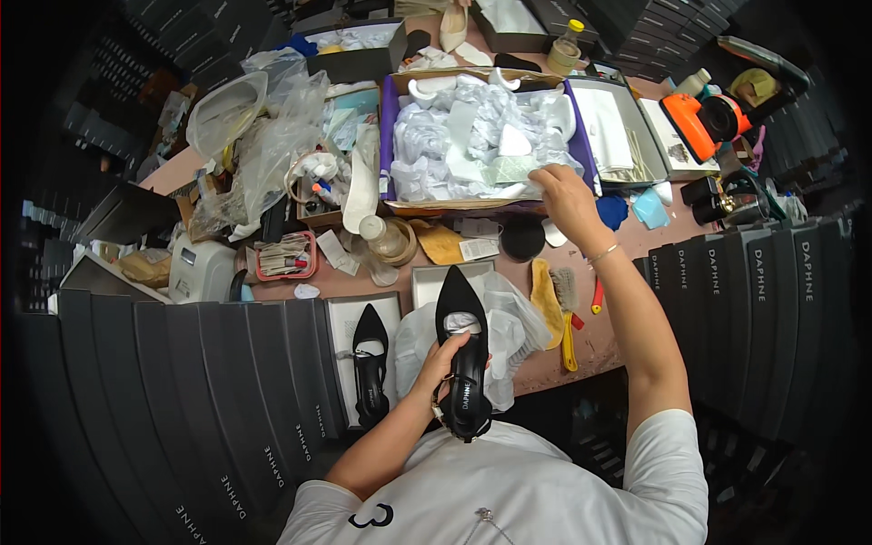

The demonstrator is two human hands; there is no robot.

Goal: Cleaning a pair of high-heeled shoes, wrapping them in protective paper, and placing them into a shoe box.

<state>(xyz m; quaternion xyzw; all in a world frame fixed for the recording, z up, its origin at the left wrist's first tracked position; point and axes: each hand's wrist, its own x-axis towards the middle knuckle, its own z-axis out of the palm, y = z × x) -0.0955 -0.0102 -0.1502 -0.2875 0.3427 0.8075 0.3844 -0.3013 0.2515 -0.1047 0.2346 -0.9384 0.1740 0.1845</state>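
Note:
My left hand (438,366) grips a black pointed slingback shoe (465,372), toe pointing away from me, with white stuffing paper visible in its toe. Its mate, a second black shoe (370,368), lies in an open shoe box (338,318) just to the left. Farther off, my right hand (570,207) is at the near right rim of a purple-edged box (387,150) heaped with crumpled white tissue paper (445,136). The right fingers are curled together beside a pale green sheet (509,170); whatever is between the fingertips is hidden. White wrapping paper (509,318) lies behind the held shoe.
Rows of dark shoe boxes (209,381) flank me, with more (754,282) at right. On the pink table are a brush (565,295), a yellow cloth (545,300), a glass jar (386,238), a round black tin (522,238), a red basket (286,257) and an orange tape dispenser (690,123).

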